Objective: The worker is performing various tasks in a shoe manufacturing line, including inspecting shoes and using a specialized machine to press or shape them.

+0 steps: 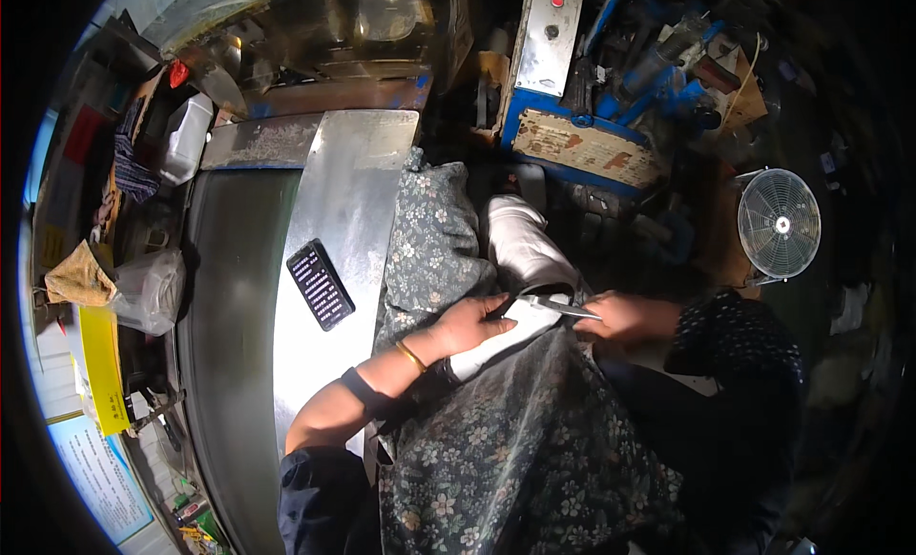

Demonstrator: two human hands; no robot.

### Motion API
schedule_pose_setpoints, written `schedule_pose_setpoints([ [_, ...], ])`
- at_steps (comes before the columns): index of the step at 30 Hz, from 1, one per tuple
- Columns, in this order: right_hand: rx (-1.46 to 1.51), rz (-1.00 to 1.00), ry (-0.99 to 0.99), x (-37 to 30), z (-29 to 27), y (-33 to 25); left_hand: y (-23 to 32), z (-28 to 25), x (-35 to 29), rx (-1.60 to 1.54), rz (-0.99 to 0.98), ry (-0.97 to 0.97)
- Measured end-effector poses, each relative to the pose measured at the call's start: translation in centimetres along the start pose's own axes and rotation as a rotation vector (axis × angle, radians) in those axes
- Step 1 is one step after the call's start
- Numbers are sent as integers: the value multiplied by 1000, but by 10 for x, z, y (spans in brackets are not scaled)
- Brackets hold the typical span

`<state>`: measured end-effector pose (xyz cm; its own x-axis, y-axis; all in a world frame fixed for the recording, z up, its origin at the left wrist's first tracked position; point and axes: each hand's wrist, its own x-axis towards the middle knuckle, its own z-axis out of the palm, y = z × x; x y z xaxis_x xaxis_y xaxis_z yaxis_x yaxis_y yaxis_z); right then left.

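1. Centre of the frame: the left hand (469,326) grips a white piece (510,339) above the floral cloth (506,450).
2. Right of centre: the right hand (625,316) clasps a metal blade (570,309), its tip at the white piece's upper end.
3. Left of centre: a phone (321,284) lies on a metal plate (358,173).

Looks like a cluttered workshop, judging by a metal control panel (546,54) with a red button (557,1) well ahead of the left hand (472,326) and right hand (620,316), and a chipped blue-framed machine part (587,152) nearer the hands. Suggested too by jumbled equipment (656,92) ahead and right of them, a caged fan (782,224) farther right, and a metal tabletop (339,202) beside a dark belt-like surface (239,345) to their left.
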<state>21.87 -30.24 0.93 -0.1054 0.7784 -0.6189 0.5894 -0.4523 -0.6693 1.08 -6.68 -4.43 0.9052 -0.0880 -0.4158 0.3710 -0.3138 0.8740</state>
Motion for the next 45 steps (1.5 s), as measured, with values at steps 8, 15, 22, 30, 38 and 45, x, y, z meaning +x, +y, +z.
schedule_pose_setpoints([
  [8, -435, -581, 518, 15, 71, 56, 12, -7, 8, -496, -35, -114],
  [15, -515, -373, 752, 1, 79, 43, 23, -11, 35, -554, -236, -173],
  [22, 84, 35, 477, -34, 29, -52, 14, -9, 25, -363, -178, -133],
  [30, 13, 49, 440, -7, 13, -57, -1, -22, -10, -299, -84, -250],
  [38, -62, -216, 224, 40, -70, -111, -16, -36, -103, -201, 64, -97],
  [45, -291, -372, 818, 279, -102, -158, -21, -24, -126, -190, 155, 106],
])
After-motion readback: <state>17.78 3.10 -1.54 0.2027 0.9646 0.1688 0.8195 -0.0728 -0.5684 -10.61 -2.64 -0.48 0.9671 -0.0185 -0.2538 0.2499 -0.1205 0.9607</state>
